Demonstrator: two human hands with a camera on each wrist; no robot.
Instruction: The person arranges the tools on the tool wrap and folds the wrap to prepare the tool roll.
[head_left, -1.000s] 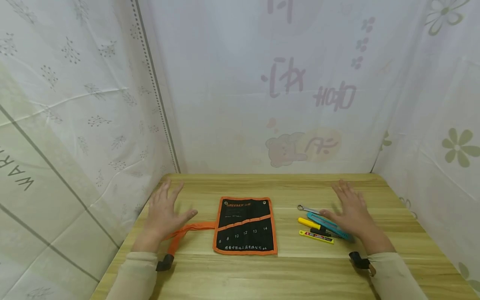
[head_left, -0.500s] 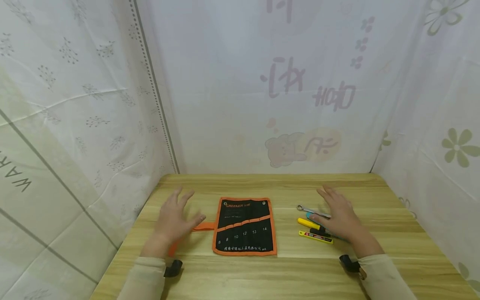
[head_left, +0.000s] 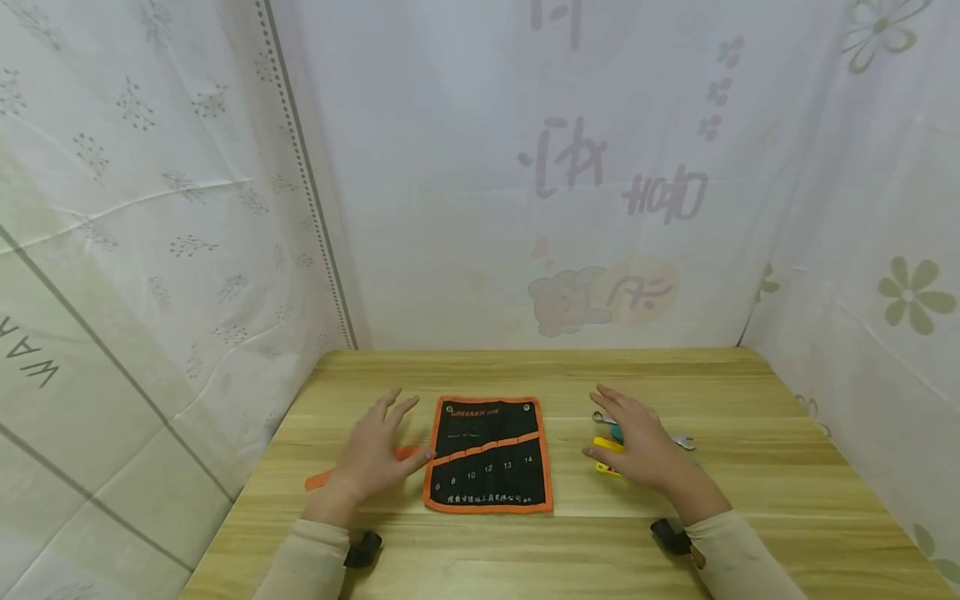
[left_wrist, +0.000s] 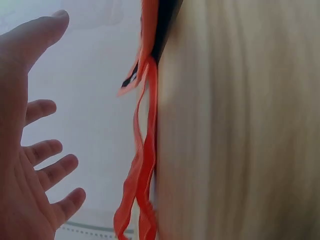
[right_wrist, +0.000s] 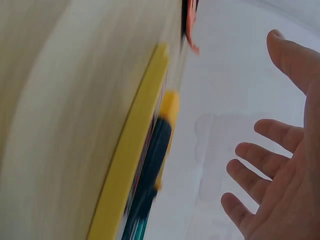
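Note:
A black tool pouch with orange edging and numbered pockets lies flat in mid-table. My left hand hovers at its left with fingers spread, the thumb tip overlapping the pouch's edge in the head view. Below that hand runs the pouch's orange strap. My right hand, also spread and holding nothing, is above a small group of tools and partly covers them. Among these are a wrench, a teal tool, a yellow-and-black-handled screwdriver and a slim yellow case.
The wooden table backs onto a pale printed curtain, with more curtain on both sides. Black wrist mounts sit by each cuff.
Both hands have moved inward, the left toward the pouch and the right leftward over the tools. The right hand covers more of the tools. Pouch and tools stay in place.

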